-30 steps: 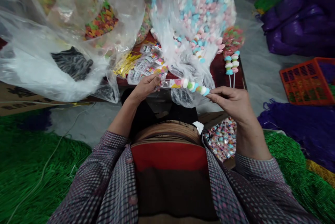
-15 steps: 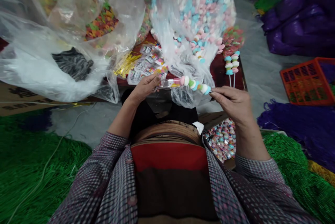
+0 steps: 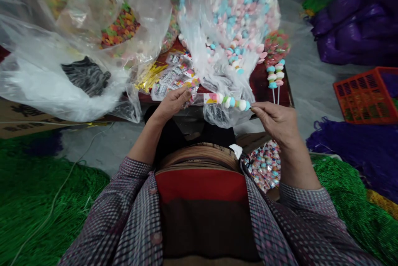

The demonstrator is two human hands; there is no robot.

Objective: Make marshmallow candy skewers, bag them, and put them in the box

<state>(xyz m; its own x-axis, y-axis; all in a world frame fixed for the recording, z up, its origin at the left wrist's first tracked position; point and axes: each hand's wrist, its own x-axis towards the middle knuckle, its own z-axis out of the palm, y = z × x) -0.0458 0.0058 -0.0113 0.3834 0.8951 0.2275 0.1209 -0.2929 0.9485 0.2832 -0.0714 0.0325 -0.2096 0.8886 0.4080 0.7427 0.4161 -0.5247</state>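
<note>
My left hand (image 3: 177, 102) pinches the closed-off end of a clear printed plastic bag (image 3: 209, 98) above the table's front edge. A skewer of candies (image 3: 233, 102), pink, white, blue and green, runs sideways from the bag's printed part toward my right hand (image 3: 275, 120). The thumb and fingers of my right hand are pressed on the stick just past the blue end candy. The pink end overlaps the bag's print; how deep it lies inside cannot be made out. Two more candy skewers (image 3: 275, 76) lie at the table's right edge.
A large bag of marshmallows (image 3: 245, 4) and bags of gummy rings (image 3: 121, 27) cover the back. Flat printed bags (image 3: 174, 77) and gold ties (image 3: 149, 77) lie near my left hand. Wrapped candies (image 3: 264, 166) sit below right; an orange crate (image 3: 362, 98) stands right.
The bag's printed part has shifted right and now overlaps the pink end of the candy skewer. Both hands have stayed almost in place, still gripping.
</note>
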